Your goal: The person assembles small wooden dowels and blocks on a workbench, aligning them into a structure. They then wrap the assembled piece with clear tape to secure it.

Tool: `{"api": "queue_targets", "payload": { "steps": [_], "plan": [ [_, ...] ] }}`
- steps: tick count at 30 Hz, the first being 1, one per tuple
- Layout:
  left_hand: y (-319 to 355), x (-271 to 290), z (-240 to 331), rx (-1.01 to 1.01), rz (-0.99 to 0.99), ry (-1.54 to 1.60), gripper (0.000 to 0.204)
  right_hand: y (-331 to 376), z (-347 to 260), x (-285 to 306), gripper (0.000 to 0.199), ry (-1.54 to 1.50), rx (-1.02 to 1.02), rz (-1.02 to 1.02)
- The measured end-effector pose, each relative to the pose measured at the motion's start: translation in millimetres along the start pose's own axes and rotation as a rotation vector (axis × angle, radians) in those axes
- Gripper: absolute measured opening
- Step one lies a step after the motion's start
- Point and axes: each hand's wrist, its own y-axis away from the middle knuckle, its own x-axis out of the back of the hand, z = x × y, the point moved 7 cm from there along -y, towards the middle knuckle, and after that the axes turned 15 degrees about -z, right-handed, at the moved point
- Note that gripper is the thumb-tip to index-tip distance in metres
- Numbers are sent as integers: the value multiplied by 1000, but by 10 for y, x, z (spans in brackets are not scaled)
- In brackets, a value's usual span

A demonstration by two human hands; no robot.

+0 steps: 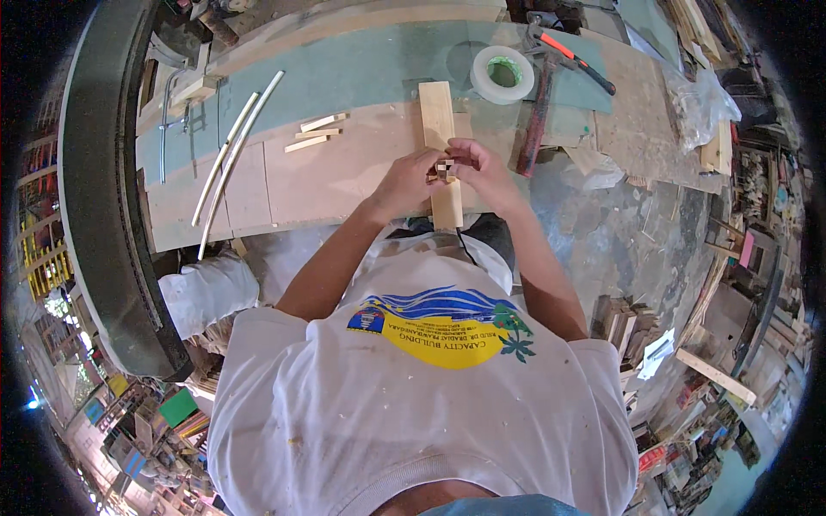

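Note:
A pale wooden board (pixel 437 113) lies lengthwise in front of me, its near end sticking out past the bench edge. Over its middle my left hand (pixel 406 184) and my right hand (pixel 483 175) meet with curled fingers. Both close around a small brown and pale piece (pixel 443 167), too small and half covered to name. Several short wooden sticks (pixel 317 132) lie left of the board. Right of it rests a hammer with a worn red handle (pixel 537 120).
The workbench (pixel 335 185) also carries a roll of clear tape (pixel 502 74), an orange-and-black handled hammer (pixel 578 62) and two long thin strips (pixel 231 159) at the left. A big dark beam-like machine part (pixel 116 189) stands left. Wood offcuts (pixel 624 327) are stacked at right.

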Motion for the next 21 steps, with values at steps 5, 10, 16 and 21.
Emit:
{"api": "queue_targets", "payload": {
  "steps": [5,10,16,21],
  "plan": [
    [-24,-8,8,60,-48,48,37,34,272,113,50,-61,-34,20],
    [12,56,-9,134,-42,133,36,180,223,-13,56,285,-4,92],
    [160,8,-367,95,66,691,29,181,103,-106,44,441,55,119],
    [313,-168,-634,147,115,995,25,142,128,-158,32,490,-2,65]
  ]
}}
